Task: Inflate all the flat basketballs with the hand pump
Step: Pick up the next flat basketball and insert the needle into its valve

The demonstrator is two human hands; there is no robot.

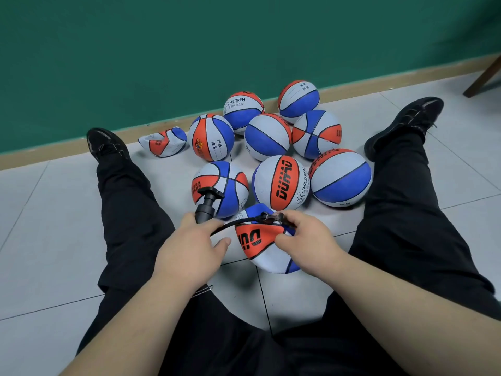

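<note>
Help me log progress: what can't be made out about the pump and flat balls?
Head view.
Hidden inside the left hand: lower pump barrel.
Too small, partly covered by fingers of the right hand: hose tip entering the flat ball.
Folded over, valve hidden: second flat ball by the wall.

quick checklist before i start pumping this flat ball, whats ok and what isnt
1. Pump held firm: left hand grips the pump at its lower end: ok.
2. Hose tip at the ball: right hand pinches the hose tip against the flat ball: ok.
3. Needle seated in the valve: hidden by fingers and tip: cannot tell.
4. Hose free of kinks: hose runs in a smooth curve from pump to tip: ok.
5. Hand on the handle: neither hand holds it: not ok.
6. No other ball left flat: second flat ball lies crumpled at far left: not ok.
</note>
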